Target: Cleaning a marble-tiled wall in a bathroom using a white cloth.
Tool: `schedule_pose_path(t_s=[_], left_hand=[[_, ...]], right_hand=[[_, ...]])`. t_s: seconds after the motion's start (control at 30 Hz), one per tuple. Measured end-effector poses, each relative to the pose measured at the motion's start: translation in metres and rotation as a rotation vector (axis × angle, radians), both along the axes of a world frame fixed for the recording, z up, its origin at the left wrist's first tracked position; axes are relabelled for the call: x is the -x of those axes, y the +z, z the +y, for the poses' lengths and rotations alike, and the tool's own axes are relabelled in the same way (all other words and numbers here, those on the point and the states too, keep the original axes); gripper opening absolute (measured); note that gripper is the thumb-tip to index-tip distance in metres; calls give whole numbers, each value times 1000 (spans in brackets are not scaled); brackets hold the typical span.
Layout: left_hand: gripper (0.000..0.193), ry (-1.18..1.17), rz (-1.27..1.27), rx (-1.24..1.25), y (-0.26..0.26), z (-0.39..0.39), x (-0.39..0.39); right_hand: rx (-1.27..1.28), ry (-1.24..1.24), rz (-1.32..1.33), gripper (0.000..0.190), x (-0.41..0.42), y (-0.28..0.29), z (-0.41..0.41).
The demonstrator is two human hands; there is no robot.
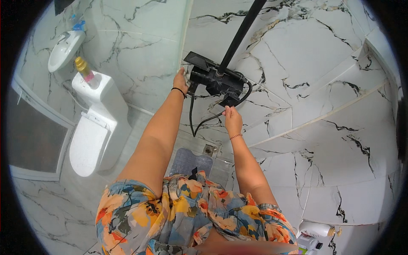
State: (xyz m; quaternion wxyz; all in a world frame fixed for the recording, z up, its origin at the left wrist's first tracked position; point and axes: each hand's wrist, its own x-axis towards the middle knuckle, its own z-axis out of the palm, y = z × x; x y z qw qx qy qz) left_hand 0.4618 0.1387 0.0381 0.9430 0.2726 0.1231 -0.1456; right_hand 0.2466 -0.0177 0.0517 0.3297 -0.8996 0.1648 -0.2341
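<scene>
A black shower mixer unit (215, 79) is mounted on the marbled wall ahead of me, with a black riser pipe (240, 38) running up from it. My right hand (233, 121) has its fingertips on the lower edge of the unit's black flat-ended spout or lever (229, 99). My left hand (181, 83) reaches to the unit's left end, beside a black handheld sprayer (192, 88); its fingers are partly hidden, so I cannot tell whether they grip anything. From the unit, a black hose (204, 121) hangs in a loop.
Left of me stands a white toilet (91, 140), with a gold-capped bottle (84, 70) on its tank. Behind it is a washbasin (65, 52). Below lie a grey bath mat (191, 161) and floor drain (210, 149). Bottles (315, 229) stand low at right.
</scene>
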Motion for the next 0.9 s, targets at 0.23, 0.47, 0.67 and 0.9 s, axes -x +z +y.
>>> schedule_pose_path(t_s=[0.23,0.47,0.67,0.9], left_hand=[[25,213,-37,-229,0,6,7],[22,134,7,-449,22,31,25],[18,192,74,-431,23,48,28],[18,91,-158,-235,-25,44,105]], right_hand=[[-403,4,-38,33,14,-18,-13],[-640,126,142,34,70,-52,-7],[-678,266,230,34,79,-62,16],[-1305,350,396,59,71,-36,73]])
